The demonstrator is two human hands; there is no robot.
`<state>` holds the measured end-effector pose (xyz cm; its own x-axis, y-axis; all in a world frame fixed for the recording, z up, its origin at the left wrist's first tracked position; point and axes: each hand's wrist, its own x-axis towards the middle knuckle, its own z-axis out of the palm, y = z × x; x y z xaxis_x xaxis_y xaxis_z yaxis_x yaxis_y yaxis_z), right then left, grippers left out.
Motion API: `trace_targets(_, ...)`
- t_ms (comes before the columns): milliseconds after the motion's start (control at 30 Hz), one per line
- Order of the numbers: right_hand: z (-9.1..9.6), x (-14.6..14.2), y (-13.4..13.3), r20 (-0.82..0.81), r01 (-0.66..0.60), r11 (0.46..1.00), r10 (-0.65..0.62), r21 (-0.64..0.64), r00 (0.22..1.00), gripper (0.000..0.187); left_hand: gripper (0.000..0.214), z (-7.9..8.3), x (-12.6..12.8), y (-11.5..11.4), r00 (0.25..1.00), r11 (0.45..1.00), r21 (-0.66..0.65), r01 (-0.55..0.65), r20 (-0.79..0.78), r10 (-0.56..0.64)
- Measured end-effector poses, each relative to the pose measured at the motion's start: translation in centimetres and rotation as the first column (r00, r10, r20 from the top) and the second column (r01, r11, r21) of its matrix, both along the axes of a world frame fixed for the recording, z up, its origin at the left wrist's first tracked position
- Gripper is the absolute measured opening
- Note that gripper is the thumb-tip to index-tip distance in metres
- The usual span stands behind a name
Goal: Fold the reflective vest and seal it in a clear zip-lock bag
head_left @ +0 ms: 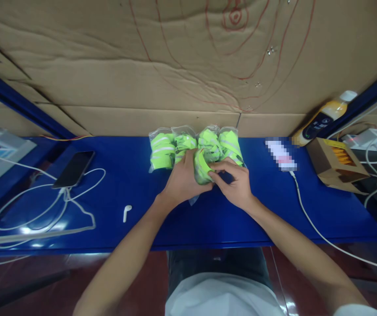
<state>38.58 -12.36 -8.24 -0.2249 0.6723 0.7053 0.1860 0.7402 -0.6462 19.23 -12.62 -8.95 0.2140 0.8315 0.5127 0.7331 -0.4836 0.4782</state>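
Observation:
My left hand (188, 177) is wrapped around a clear plastic bag (202, 169) holding a folded neon-green reflective strap bundle. The fingers of my right hand (232, 179) pinch the right edge of that same bundle. Behind my hands, several similar bagged neon-green bundles with silvery stripes lie side by side: one at the left (162, 150), one partly behind my left hand (185, 141), one in the middle (209, 139) and one at the right (229, 142). A corner of clear plastic shows below my left hand.
A blue shelf (175, 224) runs before a cardboard wall (109, 87). To the left are a phone (74, 169), looped white cables and a white earbud (127, 213). At the right lie a blurred-out phone (281, 155), an orange drink bottle (323, 118) and an open cardboard box (336, 164).

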Motion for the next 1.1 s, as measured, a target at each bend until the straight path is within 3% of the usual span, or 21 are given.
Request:
trace_targets(233,0.3,-0.3,-0.2,0.147,-0.025,0.999,0.022,0.021,0.989,0.007,0.084,-0.3,0.4,0.1,0.998,0.997,0.063,-0.036,-0.040,0.038)
trace_targets(533,-0.6,-1.1,-0.4,0.246,-0.097,0.995,0.094,0.000,0.965,0.008,0.062,-0.7,0.3,0.3,0.986,0.980,0.116,-0.164,0.058,0.158)
trace_targets(667,-0.7,-0.6,0.4,0.137,-0.038,0.998,0.045,-0.048,0.989,0.011,0.084,0.7,-0.3,0.0,0.999,0.998,0.058,0.027,-0.026,-0.026)
trace_targets(733,-0.6,-0.1,0.9,0.089,0.001,1.000,0.001,-0.030,0.996,0.013,0.089,1.6,-1.0,-0.1,0.990,0.990,-0.030,0.140,0.030,-0.139)
trace_targets(833,-0.1,0.7,1.5,0.070,-0.032,0.999,0.033,-0.010,0.997,0.019,0.075,2.2,-1.9,0.1,0.923,0.941,-0.174,0.289,0.310,-0.226)
trace_targets(933,0.7,1.3,1.6,0.127,-0.084,0.996,0.084,-0.009,0.988,0.022,0.055,2.0,-1.9,0.5,0.829,0.895,-0.180,0.409,0.483,-0.282)
trace_targets(1100,1.8,2.1,2.0,0.253,-0.089,0.991,0.112,-0.104,0.961,0.033,0.039,1.2,-0.5,0.8,0.764,0.915,-0.096,0.392,0.588,-0.265)
